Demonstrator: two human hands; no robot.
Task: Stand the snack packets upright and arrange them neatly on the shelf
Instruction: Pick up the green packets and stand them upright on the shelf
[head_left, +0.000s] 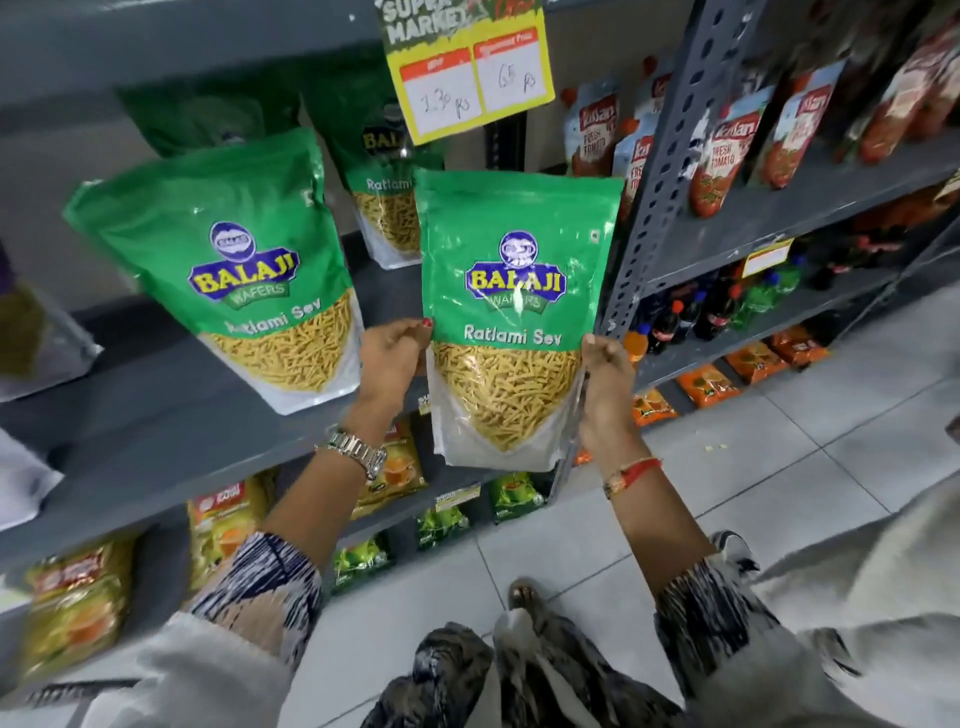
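I hold a green Balaji Ratlami Sev packet upright in front of the grey shelf, at its right end. My left hand grips its left edge and my right hand grips its right edge. A second identical packet stands upright on the shelf to the left. A third packet stands further back between them, and a fourth green packet is partly hidden behind the second.
A yellow price tag hangs from the shelf above. A perforated grey upright post borders the shelf on the right, with ketchup pouches beyond it. Lower shelves hold yellow and green packets and drink bottles. Tiled floor lies below.
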